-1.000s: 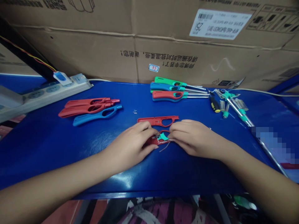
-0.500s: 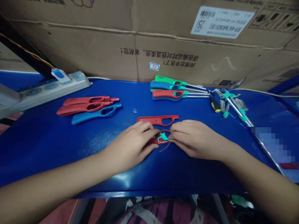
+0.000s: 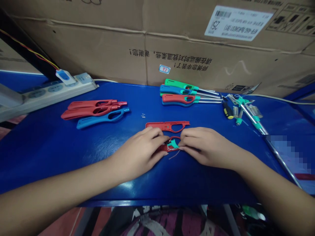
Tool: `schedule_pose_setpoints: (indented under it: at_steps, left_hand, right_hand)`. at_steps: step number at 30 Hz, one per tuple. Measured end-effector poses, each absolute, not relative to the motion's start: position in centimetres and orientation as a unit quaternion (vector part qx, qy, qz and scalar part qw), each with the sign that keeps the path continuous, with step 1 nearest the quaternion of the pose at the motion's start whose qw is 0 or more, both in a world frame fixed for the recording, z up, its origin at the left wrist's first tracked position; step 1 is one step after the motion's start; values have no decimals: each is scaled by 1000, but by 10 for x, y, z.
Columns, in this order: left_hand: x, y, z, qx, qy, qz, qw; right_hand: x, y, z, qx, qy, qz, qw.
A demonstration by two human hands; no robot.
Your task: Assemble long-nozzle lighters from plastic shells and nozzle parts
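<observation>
Near the front edge of the blue table (image 3: 98, 157), an open red lighter half-shell (image 3: 169, 149) lies between the two hands, its inside facing up. The left hand (image 3: 145, 147) grips its left part between thumb and fingers. The right hand (image 3: 201, 144) has its fingertips bunched at the opposite end, touching there; whether they pinch the shell or a part inside is hidden. Between them sit a green trigger (image 3: 174, 144) and looped white wire; a thin brownish strand (image 3: 174, 155) trails out towards the person.

Just behind lies the matching red half-shell (image 3: 166, 127), with small screws (image 3: 143, 115) beyond it. Red and blue lighter handles (image 3: 86, 109) lie to the left near a power strip (image 3: 86, 82); assembled lighters (image 3: 176, 98), a screwdriver (image 3: 227, 109) and metal tubes (image 3: 248, 113) with green fittings lie farther back and right. A cardboard box (image 3: 98, 49) walls the rear.

Compared with half a second ago, the view shifts slightly, while both hands keep their pose.
</observation>
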State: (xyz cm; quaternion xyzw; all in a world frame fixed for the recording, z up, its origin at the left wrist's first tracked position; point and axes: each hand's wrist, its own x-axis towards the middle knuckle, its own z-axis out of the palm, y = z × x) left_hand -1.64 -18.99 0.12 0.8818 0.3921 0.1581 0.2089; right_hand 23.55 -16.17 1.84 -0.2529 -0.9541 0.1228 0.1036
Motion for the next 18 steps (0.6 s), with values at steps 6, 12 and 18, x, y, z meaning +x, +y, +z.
schedule_pose_setpoints:
  at_steps: [6, 12, 18]
  left_hand:
    - [-15, -192, -2, 858, 406, 183, 257]
    - [-13, -193, -1, 851, 399, 203, 276]
    - [-10, -192, 1, 846, 415, 207, 263]
  right_hand:
    - [235, -160, 15, -334, -897, 257, 130]
    - [234, -159, 16, -336, -898, 250, 134]
    - [232, -159, 12, -284, -927, 216, 116]
